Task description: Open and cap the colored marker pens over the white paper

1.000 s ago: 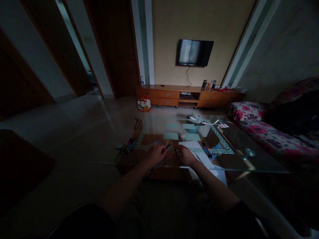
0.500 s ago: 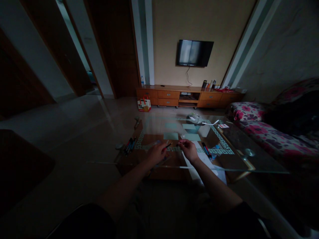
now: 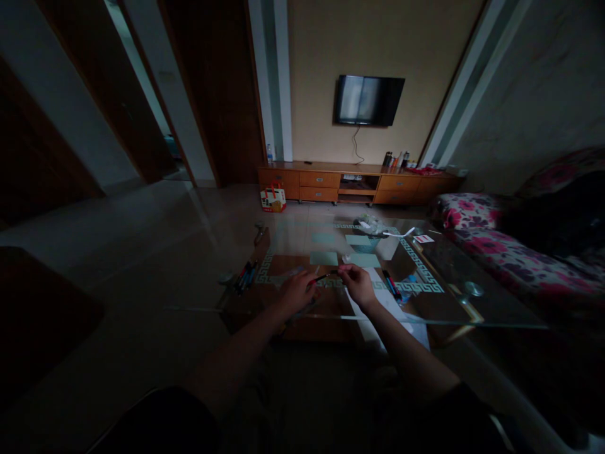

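Over the glass table (image 3: 501, 309), my left hand (image 3: 295, 292) is closed around a slim pen (image 3: 321, 278), dark with a red part, its thin end aimed at my other hand. My right hand (image 3: 358, 287) pinches a small dark pen part (image 3: 334, 272) at that end. The two pieces look in line and touching; the exact joint is too small and dim to make out. Several pens (image 3: 246, 277) with blue and red parts lie left of my left hand. More such pens (image 3: 392, 285) lie right of my right hand.
A white sheet (image 3: 385, 309) lies under my right forearm. Farther back are a basket with a plastic bag (image 3: 371, 225), a white strip (image 3: 399, 234) and a red-and-white card (image 3: 423, 239). A flowered sofa (image 3: 501, 252) stands at right; a TV cabinet (image 3: 319, 181) lies beyond.
The gap between the pen's thin end and the small dark part in my right hand has closed. Both hands have otherwise hardly moved.
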### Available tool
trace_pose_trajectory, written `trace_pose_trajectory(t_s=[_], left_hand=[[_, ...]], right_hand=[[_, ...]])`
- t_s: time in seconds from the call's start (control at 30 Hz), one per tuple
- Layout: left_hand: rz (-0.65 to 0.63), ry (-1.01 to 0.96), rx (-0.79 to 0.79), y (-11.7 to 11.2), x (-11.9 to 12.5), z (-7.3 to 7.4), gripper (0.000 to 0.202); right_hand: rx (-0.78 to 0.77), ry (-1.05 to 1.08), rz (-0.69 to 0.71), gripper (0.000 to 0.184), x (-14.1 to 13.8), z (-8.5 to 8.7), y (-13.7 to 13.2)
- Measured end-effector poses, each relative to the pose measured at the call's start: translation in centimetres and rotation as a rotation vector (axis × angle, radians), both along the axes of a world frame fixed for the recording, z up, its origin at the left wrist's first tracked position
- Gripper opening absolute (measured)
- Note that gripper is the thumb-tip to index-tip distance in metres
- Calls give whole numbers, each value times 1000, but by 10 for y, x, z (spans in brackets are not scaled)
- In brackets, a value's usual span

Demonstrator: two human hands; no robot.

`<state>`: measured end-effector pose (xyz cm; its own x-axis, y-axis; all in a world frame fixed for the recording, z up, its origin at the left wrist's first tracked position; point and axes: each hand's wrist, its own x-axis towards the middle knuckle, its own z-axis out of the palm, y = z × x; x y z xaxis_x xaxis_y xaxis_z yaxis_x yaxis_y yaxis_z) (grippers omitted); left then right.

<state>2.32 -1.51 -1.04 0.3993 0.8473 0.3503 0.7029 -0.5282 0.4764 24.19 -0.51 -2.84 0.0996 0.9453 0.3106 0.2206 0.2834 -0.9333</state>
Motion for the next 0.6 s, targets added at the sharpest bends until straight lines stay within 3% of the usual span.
trace_pose_trajectory(t_s=[0.33,0.6], left_hand=[[-7,-6,4,2,0,-5,20],[-11,-5,-13,0,1,0,20]], right_hand=[[19,-67,11,41,3,-7,5],[21,-102,29,41,-1,2,-3]])
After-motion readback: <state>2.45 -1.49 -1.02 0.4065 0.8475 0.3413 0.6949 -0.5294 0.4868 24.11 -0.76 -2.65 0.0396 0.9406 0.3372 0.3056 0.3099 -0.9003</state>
